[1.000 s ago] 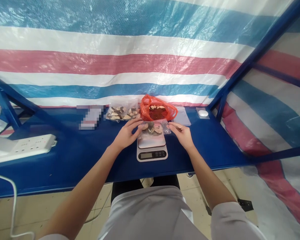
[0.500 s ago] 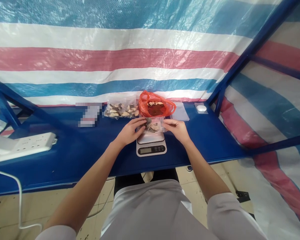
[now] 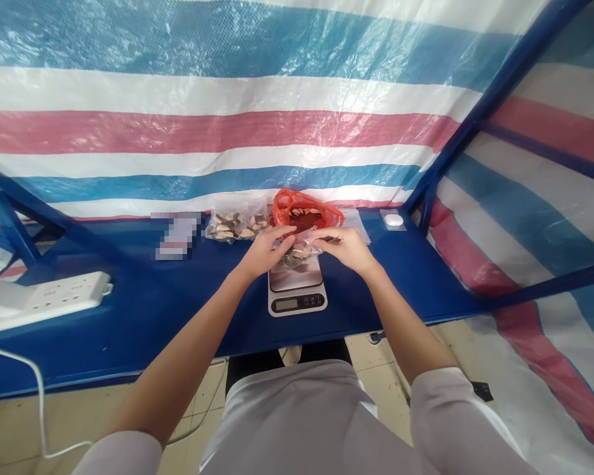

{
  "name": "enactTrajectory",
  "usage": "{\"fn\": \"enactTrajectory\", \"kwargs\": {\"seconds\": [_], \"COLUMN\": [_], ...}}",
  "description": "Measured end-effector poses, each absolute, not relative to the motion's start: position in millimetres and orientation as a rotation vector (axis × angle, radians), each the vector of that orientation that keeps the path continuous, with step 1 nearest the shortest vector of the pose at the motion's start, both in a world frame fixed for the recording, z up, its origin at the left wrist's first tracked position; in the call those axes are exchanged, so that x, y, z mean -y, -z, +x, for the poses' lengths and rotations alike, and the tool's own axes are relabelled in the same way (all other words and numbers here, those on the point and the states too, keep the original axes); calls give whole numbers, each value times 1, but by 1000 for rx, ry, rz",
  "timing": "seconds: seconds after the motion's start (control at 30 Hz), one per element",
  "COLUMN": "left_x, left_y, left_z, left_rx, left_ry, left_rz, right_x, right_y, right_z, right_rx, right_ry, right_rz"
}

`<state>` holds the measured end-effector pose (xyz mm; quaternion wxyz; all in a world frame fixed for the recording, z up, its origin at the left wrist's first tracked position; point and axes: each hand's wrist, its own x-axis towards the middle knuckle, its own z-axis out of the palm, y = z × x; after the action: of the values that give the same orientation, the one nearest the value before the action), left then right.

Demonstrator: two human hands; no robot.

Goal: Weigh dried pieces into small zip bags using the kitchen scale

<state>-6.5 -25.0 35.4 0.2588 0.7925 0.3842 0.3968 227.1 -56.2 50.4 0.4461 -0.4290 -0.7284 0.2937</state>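
Note:
Both my hands pinch the top of a small clear plastic bag [image 3: 297, 253] holding several brown and cream dried slices. The bag is over the platform of a white digital kitchen scale [image 3: 297, 290], and I cannot tell whether it touches. My left hand [image 3: 266, 252] grips the bag's left side, and my right hand [image 3: 347, 250] grips its right side. Behind them stands a red plastic bag [image 3: 301, 210] with similar slices inside. A larger clear bag of slices [image 3: 237, 225] lies to the left of it.
All this stands on a blue table [image 3: 129, 330] with a front edge just below the scale. A pixelated packet [image 3: 178, 235] lies at the back left, a white power strip [image 3: 44, 300] at the left, and a white round object [image 3: 393, 220] at the back right.
My hands have drawn together and upward, gathering the small bag's top between them. The view has shifted slightly.

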Motion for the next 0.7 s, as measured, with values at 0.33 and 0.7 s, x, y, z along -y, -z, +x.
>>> {"fn": "enactTrajectory", "kwargs": {"seconds": [0.33, 0.7], "left_x": [11, 18], "left_y": [-55, -43], "left_z": [13, 22], "left_rx": [-922, -779], "left_ry": [-973, -1147], "left_rz": [1515, 1060], "right_x": [35, 22], "right_y": [-86, -54], "right_z": [230, 236], "right_rx": [2037, 1678], "right_ry": [-480, -700], "right_rz": [-940, -1015]}}
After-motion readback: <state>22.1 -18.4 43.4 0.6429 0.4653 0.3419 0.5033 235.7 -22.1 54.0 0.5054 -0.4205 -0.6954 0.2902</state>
